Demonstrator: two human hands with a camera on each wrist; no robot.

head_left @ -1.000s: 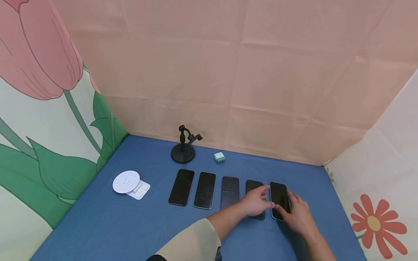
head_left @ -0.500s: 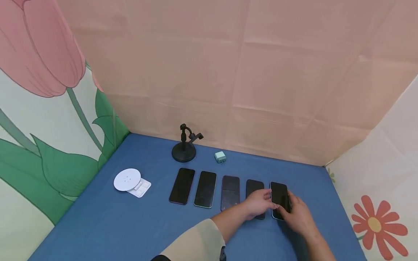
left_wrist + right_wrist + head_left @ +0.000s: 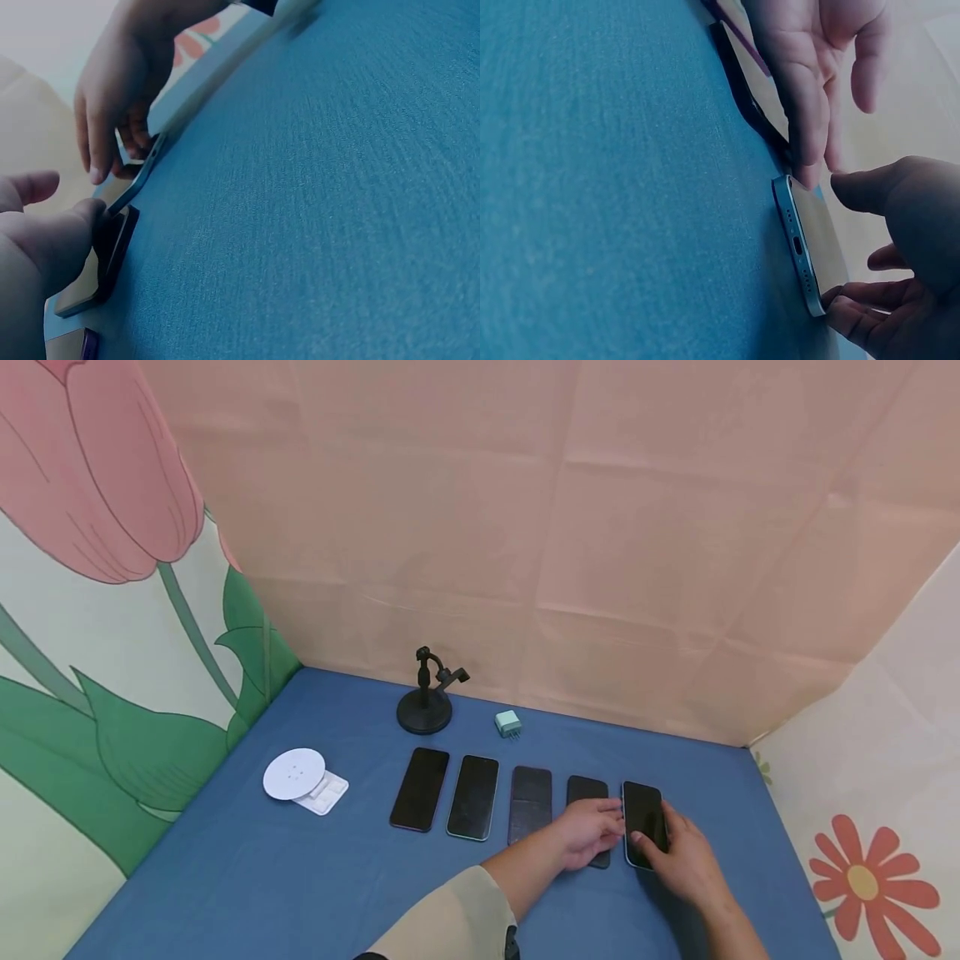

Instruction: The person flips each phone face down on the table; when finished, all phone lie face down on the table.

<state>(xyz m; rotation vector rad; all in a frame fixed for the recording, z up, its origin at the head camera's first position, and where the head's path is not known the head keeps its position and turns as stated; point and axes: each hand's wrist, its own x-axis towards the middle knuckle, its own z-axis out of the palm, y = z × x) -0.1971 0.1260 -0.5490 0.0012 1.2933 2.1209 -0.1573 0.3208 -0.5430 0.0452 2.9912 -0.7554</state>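
A dark-screened phone with a light blue frame lies screen up at the right end of a row of phones. My left hand reaches over the black phone beside it, fairly straight fingertips right at the blue-framed phone's left edge. On the other side, my right hand has its fingertips against the right edge. Its thumb stands raised over the screen, as the right wrist view shows. The left wrist view has the phone's lower edge between both hands.
Further left lie three more phones: a grey-black one, a silver-edged one and a black one. Behind them stand a black holder and a pale green charger plug. A white disc sits at the left.
My left hand has drawn slightly left and down, its thumb parting from the right thumb. The right hand stays by the phone. The head view has shifted slightly.
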